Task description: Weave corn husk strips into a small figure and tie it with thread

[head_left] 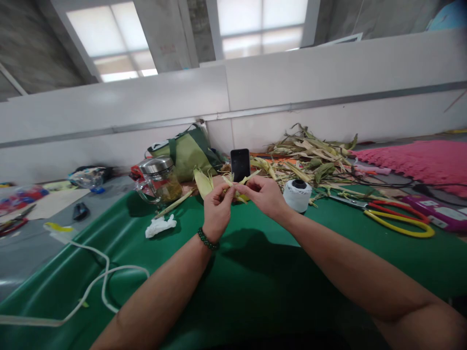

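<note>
Both hands meet above the green table cover (pixel 251 296), fingertips close together. My left hand (pixel 216 206), with a dark beaded bracelet at the wrist, pinches a pale strip of corn husk (pixel 254 175). From the other side my right hand (pixel 269 196) grips the same strip between thumb and fingers. Fingers hide most of the held part. Just behind my left hand stands a wider pale green husk piece (pixel 203 182). A dark phone (pixel 240 166) is propped upright beyond the hands. To the right of my right hand sits a spool of white thread (pixel 297 198).
Loose husks (pixel 314 146) pile up at the back right. Scissors (pixel 394 218) with red and yellow handles lie right, near a purple box (pixel 434 212) and pink fabric (pixel 419 163). Left are a glass mug (pixel 166 184), a green bag (pixel 188 158), crumpled tissue (pixel 160 226) and a white cord (pixel 104 277).
</note>
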`<state>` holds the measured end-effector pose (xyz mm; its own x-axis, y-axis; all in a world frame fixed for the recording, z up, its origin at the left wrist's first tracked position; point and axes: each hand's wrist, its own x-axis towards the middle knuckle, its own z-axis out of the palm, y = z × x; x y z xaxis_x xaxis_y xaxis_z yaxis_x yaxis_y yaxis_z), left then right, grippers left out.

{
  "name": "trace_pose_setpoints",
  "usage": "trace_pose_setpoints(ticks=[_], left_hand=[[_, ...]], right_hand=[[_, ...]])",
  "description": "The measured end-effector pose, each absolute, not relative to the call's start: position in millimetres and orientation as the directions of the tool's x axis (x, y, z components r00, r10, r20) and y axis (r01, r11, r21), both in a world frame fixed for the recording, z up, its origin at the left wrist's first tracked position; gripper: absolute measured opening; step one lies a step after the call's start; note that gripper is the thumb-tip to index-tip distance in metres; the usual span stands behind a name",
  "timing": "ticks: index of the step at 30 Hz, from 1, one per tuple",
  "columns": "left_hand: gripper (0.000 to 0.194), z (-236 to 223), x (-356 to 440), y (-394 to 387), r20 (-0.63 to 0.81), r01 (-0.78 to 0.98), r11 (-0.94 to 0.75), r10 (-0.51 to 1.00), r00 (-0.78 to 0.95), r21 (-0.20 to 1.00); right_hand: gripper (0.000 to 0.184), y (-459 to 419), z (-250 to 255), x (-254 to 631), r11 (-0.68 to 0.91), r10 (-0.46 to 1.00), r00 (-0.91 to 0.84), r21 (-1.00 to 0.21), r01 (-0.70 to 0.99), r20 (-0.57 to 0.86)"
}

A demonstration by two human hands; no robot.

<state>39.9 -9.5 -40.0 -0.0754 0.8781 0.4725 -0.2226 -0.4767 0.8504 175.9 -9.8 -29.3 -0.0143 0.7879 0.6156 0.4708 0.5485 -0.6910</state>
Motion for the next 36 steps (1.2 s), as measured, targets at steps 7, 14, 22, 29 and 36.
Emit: trace_pose_setpoints(ticks=[7,14,22,29,36], left_hand=[[0.027,-37.4,38.1,-8.4,0.407,-0.274,-0.408,0.911,-0.063,0.871],[0.027,-37.5,38.3,-10.8,0.421,-0.225,-0.420,0.906,-0.045,0.879],[0.035,-35.2,35.2,-8.9,0.384,-0.261,-0.376,0.923,-0.022,0.889],[0.038,-32.3,33.9,-10.8,0.325,-0.280,-0.292,0.942,0.081,0.915],[0.047,-31.8,31.6,-12.3,0.313,-0.285,-0.273,0.944,0.106,0.919]], right_hand=[[0.025,-3.2,-28.8,173.5,0.492,0.866,0.043,-0.865,0.093,0.498],[0.019,-5.0,-30.1,171.5,0.440,0.896,0.040,-0.897,0.050,0.442],[0.013,3.7,-33.5,177.5,0.353,0.934,-0.091,-0.931,0.092,0.346],[0.019,-5.8,-28.6,184.1,0.795,0.556,-0.135,-0.477,0.374,0.820],[0.015,-13.3,-29.2,180.9,0.905,0.360,-0.372,-0.224,0.361,0.856]])
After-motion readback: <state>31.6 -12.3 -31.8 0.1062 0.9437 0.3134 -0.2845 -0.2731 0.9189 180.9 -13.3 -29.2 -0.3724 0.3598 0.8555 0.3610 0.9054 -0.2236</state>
